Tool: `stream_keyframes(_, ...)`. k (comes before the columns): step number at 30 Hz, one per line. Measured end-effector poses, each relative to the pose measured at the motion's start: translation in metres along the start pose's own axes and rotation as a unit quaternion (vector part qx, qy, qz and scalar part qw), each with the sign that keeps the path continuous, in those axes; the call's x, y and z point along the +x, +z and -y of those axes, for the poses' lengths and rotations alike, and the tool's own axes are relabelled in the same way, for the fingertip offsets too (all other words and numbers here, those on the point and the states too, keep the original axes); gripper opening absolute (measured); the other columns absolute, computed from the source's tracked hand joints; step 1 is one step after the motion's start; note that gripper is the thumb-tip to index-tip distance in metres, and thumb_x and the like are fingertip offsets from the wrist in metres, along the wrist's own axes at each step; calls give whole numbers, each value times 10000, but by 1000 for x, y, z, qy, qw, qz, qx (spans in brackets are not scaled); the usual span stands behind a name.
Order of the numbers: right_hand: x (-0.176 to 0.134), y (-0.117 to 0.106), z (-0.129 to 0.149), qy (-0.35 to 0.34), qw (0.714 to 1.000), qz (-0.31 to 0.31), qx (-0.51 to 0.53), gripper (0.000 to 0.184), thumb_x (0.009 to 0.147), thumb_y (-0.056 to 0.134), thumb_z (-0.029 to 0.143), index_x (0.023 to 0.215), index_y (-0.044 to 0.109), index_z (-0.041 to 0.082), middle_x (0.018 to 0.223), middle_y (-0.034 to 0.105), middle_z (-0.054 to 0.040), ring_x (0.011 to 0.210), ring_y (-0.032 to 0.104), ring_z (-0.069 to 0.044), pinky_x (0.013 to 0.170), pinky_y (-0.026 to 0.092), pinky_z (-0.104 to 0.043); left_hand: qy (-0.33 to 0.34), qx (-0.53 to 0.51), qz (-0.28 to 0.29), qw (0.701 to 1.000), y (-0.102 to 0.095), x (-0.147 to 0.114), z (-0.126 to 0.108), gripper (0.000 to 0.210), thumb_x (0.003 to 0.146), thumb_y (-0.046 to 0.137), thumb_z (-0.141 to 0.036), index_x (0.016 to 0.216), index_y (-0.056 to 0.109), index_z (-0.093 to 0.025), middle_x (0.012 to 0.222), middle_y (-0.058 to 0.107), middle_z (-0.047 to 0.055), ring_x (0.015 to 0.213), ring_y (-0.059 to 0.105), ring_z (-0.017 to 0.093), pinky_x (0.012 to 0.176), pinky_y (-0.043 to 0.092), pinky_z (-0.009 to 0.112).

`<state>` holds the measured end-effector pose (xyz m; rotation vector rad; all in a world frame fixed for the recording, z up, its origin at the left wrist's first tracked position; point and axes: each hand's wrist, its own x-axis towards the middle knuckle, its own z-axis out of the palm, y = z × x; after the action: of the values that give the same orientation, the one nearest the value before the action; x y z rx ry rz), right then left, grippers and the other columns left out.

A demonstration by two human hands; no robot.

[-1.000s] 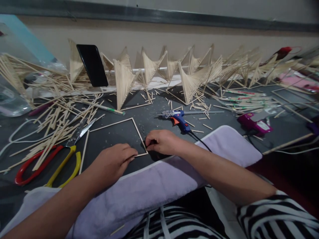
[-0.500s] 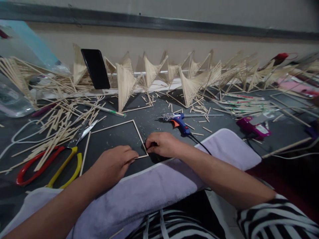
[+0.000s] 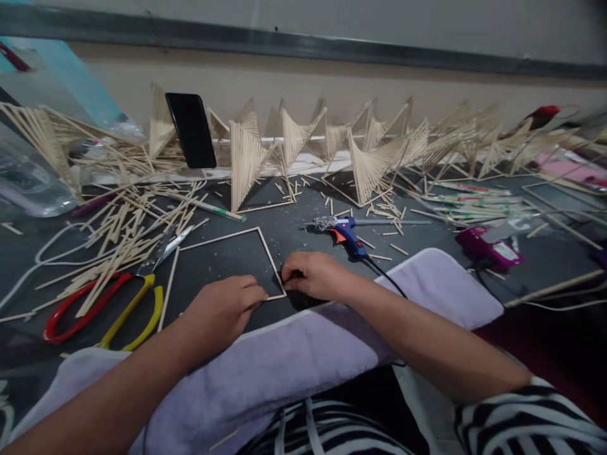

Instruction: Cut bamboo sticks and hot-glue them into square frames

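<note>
Stick frame (image 3: 272,261) lies flat on the dark table (image 3: 290,237) directly in front of you, its far and right sides plain to see, the near side mostly hidden by your left hand (image 3: 227,306). That hand is palm down, fingers close together, tips on the near stick beside the right corner; whether the thumb pinches it, cannot tell. Your right hand (image 3: 313,275) is curled, thumb and fingertips drawn together at the right stick by the same corner; grip on the stick itself not resolvable. Just beyond your right hand: blue glue gun (image 3: 349,240) with orange trigger, no legible marking. To your left, red-and-yellow-handled scissors (image 3: 148,280) beside heaped loose sticks (image 3: 114,234). Lavender cloth (image 3: 294,347) runs along the near edge, under your forearms. Further right: magenta tool (image 3: 488,248), pale label too small to read; slim packets (image 3: 478,205) with green and red print, illegible. Behind, black phone (image 3: 192,131) with dark face, and a row of twisted stick structures (image 3: 246,161) before the wall. Far left, clear bottle (image 3: 35,183), markings unreadable.
</note>
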<state>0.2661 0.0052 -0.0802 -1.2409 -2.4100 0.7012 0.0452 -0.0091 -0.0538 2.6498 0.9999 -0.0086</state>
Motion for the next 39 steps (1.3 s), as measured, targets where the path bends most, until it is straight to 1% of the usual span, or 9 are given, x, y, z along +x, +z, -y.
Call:
stream_keyframes(5,0,2,-2,-4,1000,-3,-3,76,747,623,190,821,633,200,815,599,8,746,528,-107,628,320,-204,1,-3,-14,1000,2,-1,1,261,849,384,-162,935,620,-232,820,570,24,791,541,148,671,396,253)
stream_keyframes(10,0,2,-1,-6,1000,-5,-4,73,747,628,196,819,633,197,822,603,2,758,529,-111,633,322,-206,-5,-17,-26,999,3,-1,0,253,859,384,-186,912,628,-226,807,576,27,788,543,145,683,403,251)
stream_keyframes(19,-3,3,-3,-10,1000,-13,-4,78,756,622,220,831,617,199,821,596,8,754,530,-107,630,320,-206,-10,-26,-34,999,3,0,0,231,865,402,-216,959,612,-239,869,595,21,838,535,160,719,401,277)
stream_keyframes(24,-3,2,-4,-16,1000,-5,6,72,760,619,221,828,619,197,827,596,3,757,529,-108,632,318,-209,-9,-20,-46,999,3,0,0,231,867,408,-239,964,618,-237,872,599,25,847,539,160,718,402,277)
stream_keyframes(39,-2,3,-5,-27,1000,0,-2,87,745,638,221,828,624,198,835,596,1,771,532,-112,641,331,-208,5,-11,-39,999,7,0,1,227,885,385,-244,946,602,-215,856,589,29,842,528,164,739,402,284)
